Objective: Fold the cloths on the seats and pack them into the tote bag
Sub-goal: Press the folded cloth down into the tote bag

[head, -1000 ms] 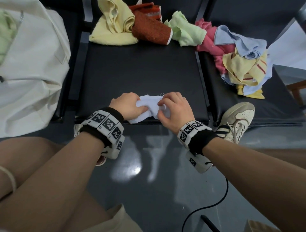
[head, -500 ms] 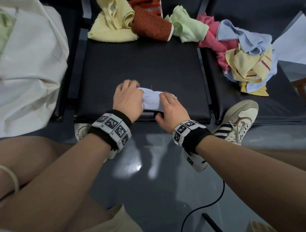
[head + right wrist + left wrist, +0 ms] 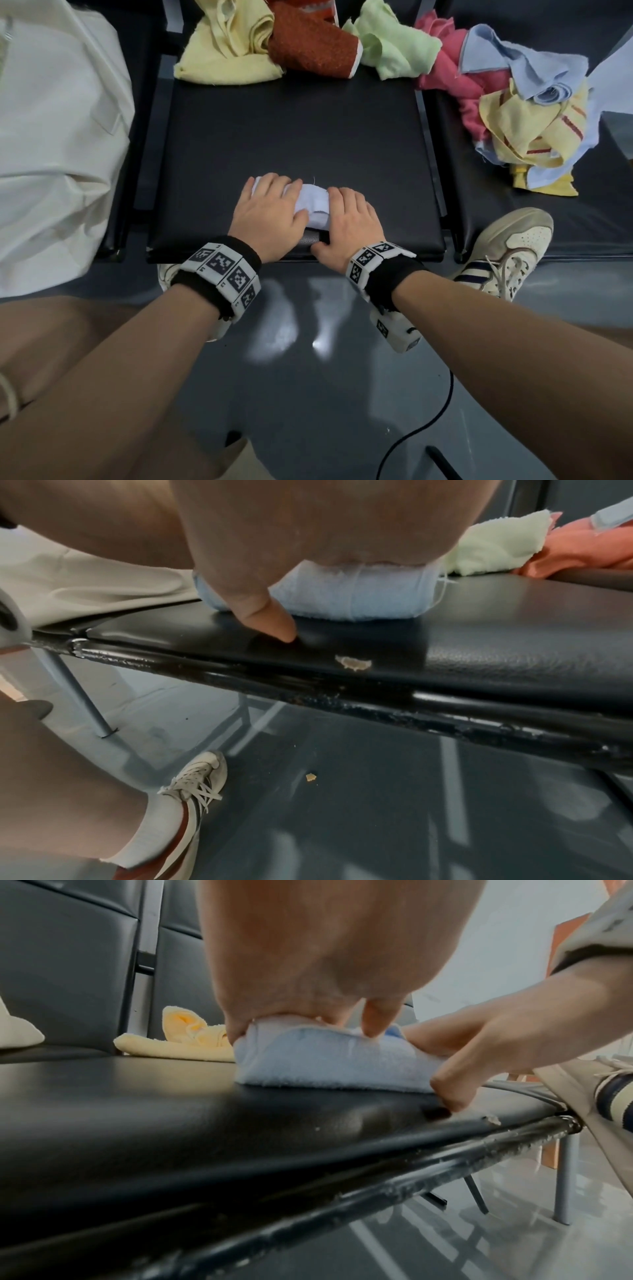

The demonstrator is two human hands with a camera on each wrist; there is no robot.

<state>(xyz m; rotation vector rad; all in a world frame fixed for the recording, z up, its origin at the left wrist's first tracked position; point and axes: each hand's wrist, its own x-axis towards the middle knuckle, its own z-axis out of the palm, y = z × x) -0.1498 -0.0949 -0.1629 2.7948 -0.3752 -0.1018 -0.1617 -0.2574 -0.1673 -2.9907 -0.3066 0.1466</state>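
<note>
Both of your hands lie flat on the white cloth (image 3: 315,205), which sits as a thick folded pad near the front edge of the middle seat (image 3: 291,130). Left hand (image 3: 270,214): fingers straight, palm down over the pad's left half, pressing it, nothing grasped. Right hand (image 3: 349,222): fingers likewise flat on the right half, thumb (image 3: 270,620) resting on the seat just in front of the pad; also pressing, not clenched. The left wrist view shows the pad several layers deep and flattened under both palms.

Step in hand, as judged: the fold is made and you are pressing it flat. The next move calls for gripping the pad from both sides so the layers stay together, then carrying it left to the tote bag (image 3: 58,144) on the neighbouring seat.

Unfolded cloths lie at the back: yellow (image 3: 226,51), rust (image 3: 311,51), green (image 3: 394,51), with the pink and blue heap (image 3: 496,78) on the right seat
</note>
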